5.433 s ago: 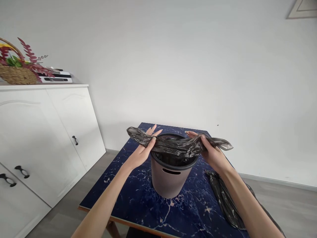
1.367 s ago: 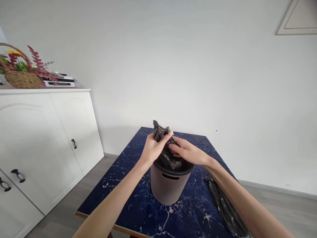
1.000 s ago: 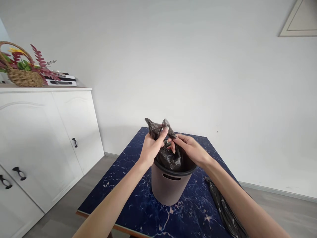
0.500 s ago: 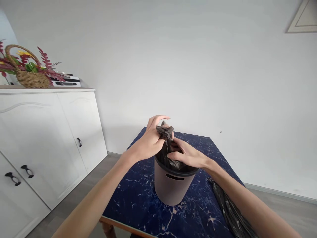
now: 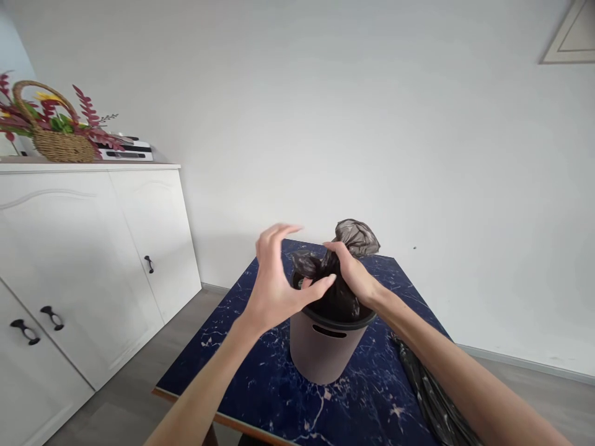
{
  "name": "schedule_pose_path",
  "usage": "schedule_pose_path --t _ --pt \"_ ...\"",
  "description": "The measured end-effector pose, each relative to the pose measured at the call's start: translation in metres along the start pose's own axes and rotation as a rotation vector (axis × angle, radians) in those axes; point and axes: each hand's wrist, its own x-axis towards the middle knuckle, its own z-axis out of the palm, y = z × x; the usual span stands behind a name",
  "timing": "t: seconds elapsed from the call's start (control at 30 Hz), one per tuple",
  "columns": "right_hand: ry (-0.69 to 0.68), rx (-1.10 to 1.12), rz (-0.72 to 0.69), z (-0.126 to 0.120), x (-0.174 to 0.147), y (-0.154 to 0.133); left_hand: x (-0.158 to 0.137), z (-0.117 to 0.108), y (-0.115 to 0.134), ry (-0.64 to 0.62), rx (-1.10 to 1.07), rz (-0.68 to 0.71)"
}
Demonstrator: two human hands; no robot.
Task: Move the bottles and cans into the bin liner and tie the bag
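A greyish-pink trash can (image 5: 320, 356) with a dark rim and a slot handle stands on the blue marbled table (image 5: 260, 396). Inside it is a black garbage bag (image 5: 341, 297), its gathered top rising above the rim. My right hand (image 5: 356, 272) is closed around the bag's neck, and the bunched end puffs out above the fist. My left hand (image 5: 274, 285) is spread wide at the left of the can, fingers curved apart from the thumb. Its thumb reaches across in front of the bag; whether it touches the plastic I cannot tell.
Another black plastic bag (image 5: 432, 390) lies bunched along the table's right side, partly behind my right forearm. At left stands a white cabinet (image 5: 153, 217) topped by a wicker basket (image 5: 64, 145) of flowers. A pale wall rises behind the table.
My left hand has let go of the bag's twisted top and moved left, opening. My right hand has come up out of the can and now grips the bag's neck.
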Motion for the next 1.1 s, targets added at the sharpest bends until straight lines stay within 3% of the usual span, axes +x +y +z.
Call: schedule_pose_path --t 0.07,0.13,0.27,0.47,0.6,0.87,1.1 --pt "-0.013 0.076 0.117 -0.005 -0.001 -0.007 -0.014 0.007 -0.006 0.037 -0.039 -0.209" --pt "-0.046 0.135 0.199 -0.007 -0.001 -0.013 -0.019 0.018 -0.005 -0.047 -0.023 -0.307" --pt "0.044 0.065 0.222 -0.015 0.000 -0.021 -0.004 0.038 0.005 -0.184 0.024 -0.189" --pt "0.019 0.082 0.019 -0.038 -0.005 -0.024 0.019 0.044 0.004 -0.210 -0.074 -0.187" --pt "-0.047 0.121 -0.007 -0.051 -0.011 -0.019 0.026 0.046 -0.004 -0.305 -0.270 -0.160" --pt "-0.435 -0.177 -0.220 -0.073 -0.021 -0.024 0.034 0.047 -0.024 -0.470 -0.551 -0.301" --pt "-0.385 -0.236 -0.243 -0.079 -0.023 -0.010 0.035 0.039 -0.035 -0.506 -0.579 -0.353"
